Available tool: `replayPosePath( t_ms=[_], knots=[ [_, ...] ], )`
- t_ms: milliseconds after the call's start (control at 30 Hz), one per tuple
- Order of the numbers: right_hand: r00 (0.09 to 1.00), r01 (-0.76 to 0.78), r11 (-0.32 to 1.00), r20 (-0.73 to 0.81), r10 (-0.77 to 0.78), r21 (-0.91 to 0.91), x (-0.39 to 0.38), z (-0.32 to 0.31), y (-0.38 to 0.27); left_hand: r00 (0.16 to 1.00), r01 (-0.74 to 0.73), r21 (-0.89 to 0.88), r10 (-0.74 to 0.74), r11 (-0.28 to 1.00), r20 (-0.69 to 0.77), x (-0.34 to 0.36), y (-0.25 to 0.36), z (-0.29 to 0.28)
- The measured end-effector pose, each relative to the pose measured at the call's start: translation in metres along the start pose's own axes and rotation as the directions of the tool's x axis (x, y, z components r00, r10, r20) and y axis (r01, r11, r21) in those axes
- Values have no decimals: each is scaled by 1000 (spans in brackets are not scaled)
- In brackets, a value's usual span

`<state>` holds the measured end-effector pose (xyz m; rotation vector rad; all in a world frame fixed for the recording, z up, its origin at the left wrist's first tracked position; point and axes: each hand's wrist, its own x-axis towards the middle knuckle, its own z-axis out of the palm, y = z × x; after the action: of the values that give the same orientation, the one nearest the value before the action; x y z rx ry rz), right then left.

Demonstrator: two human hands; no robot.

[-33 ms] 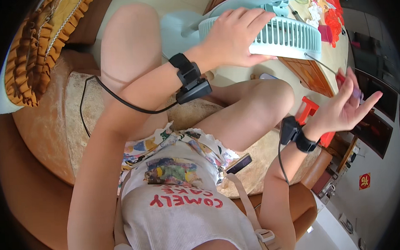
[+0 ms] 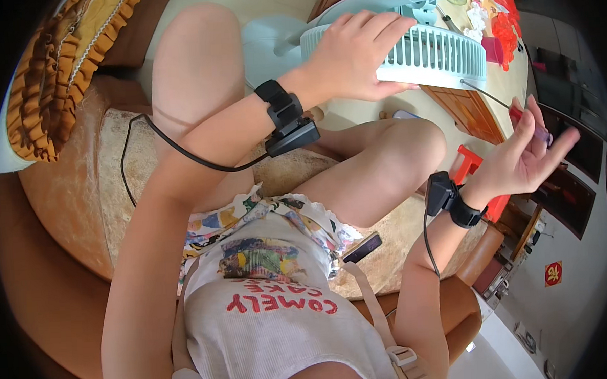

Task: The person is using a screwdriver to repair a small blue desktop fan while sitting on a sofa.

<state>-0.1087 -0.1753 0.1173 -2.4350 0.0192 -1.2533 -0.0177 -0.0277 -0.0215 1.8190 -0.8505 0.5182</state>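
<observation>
A pale blue electric fan [image 2: 440, 53] with a slotted round housing is tipped on its side in front of me. My left hand [image 2: 355, 58] is closed over the housing, fingers on top and thumb along the white rim below. To the right, my right hand [image 2: 509, 160] holds a screwdriver [image 2: 515, 113] by its red and purplish handle. Its thin metal shaft runs left, and the tip meets the rim near the fan's right corner; a screw there is too small to make out. The index finger sticks out from the handle.
Behind the fan, a table [image 2: 515, 95] carries red plastic bags [image 2: 506, 28], white crumpled tissue and a pink cup [image 2: 492, 50]. A red plastic stool [image 2: 466, 163] stands by my right forearm. On the sofa seat beside my hip lies a phone [image 2: 362, 248]. Ruffled brown fabric [image 2: 55, 78] hangs at left.
My right hand has turned slightly with the screwdriver handle and shifted a little upward, its outstretched finger blurred. The fan has moved very slightly left; my left hand keeps its hold.
</observation>
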Motion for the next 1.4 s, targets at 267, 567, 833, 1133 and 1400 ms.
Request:
replayPosePath(
  t_ms=[267, 567, 833, 1133, 1400],
  knots=[
    [958, -31, 992, 286, -5, 121, 17, -15, -10, 1000, -13, -18, 14, 1000, 20, -2, 1, -6],
    [945, 14, 992, 321, -54, 127, 14, -25, -1, 997, -47, 41, 45, 998, 60, -1, 0, -4],
    [971, 45, 995, 229, -64, 89, 5, -14, -7, 998, -51, 70, 49, 996, 32, -1, 1, 1],
    [998, -33, 999, 53, 35, -35, 5, 3, -12, 1000, -24, 73, 23, 997, 18, -1, 1, 5],
    [986, -68, 987, 161, 44, 146, 13, -7, -7, 998, 28, -2, -28, 1000, 56, -1, 0, -4]
  ],
)
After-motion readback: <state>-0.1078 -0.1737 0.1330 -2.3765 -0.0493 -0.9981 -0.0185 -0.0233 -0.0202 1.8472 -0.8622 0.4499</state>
